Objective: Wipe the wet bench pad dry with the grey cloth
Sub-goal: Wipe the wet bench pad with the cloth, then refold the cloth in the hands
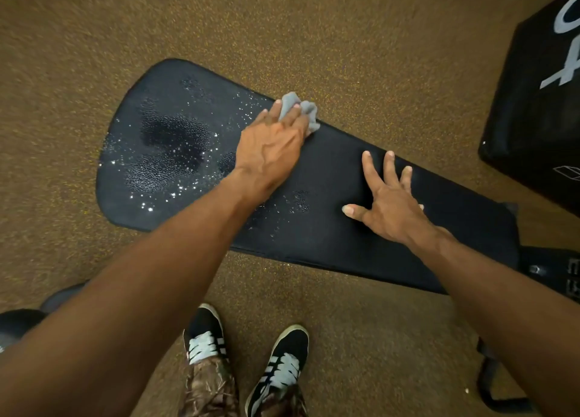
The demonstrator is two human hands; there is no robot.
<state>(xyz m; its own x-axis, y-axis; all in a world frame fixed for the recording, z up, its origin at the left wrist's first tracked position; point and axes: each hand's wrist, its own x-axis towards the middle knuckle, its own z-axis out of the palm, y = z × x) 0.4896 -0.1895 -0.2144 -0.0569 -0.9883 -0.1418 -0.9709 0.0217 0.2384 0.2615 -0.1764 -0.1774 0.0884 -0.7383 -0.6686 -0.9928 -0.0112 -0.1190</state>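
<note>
Spanning the brown speckled rubber floor (314, 24), the black tapered textured counter pad (345, 171) lies with its wide end to the left; a wet patch of film and beads (169, 153) covers that wide end; a smaller beaded spot (298, 200) sits just beside the left forearm; the narrow end appears dry. The right hand (389, 203) rests spread flat on the dry section, bracing; the left hand (273, 143) presses the crumpled grey cloth (309, 115) onto the pad at its far edge, fingers laid over it, thumb hidden. Recommended procedure: draw the cloth in overlapping strokes from the dry boundary toward the wide end; keep pressure even; turn the cloth to a dry face once saturated, since a soaked face will likely smear.
</note>
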